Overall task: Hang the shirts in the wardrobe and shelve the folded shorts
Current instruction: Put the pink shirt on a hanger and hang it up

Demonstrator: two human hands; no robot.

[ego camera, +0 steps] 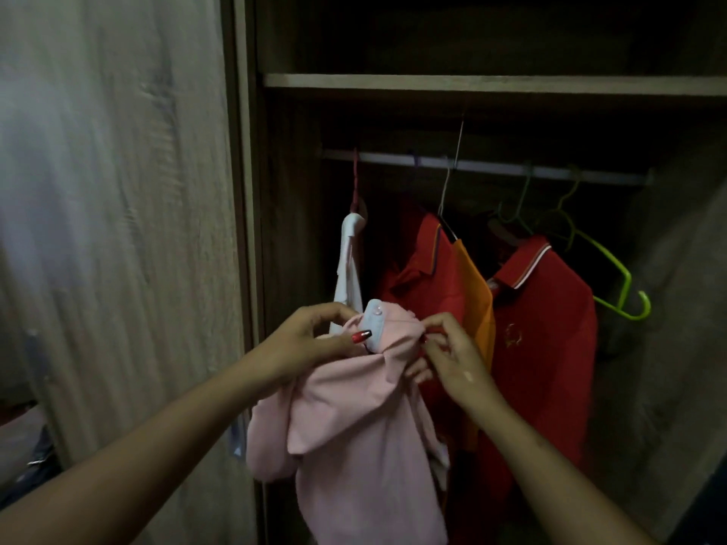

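Both hands hold the pink shirt by its collar in front of the open wardrobe, below the rail and toward its left end. The left hand is closed on the collar's left side, thumb pressed by the pale placket with its button; the right hand pinches the cloth at the collar's right side. The shirt's long axis runs straight down from the hands, the body hanging slack. No hanger shows inside it, so I judge it is being fitted or buttoned before going up. The rail lies up and beyond the hands, running left to right; the right hand is nearer the free green hanger at its far right. Already hanging are a white shirt, two red shirts and an orange one. A bare shelf crosses above the rail; no shorts are in view, and no surface. The room is dim.
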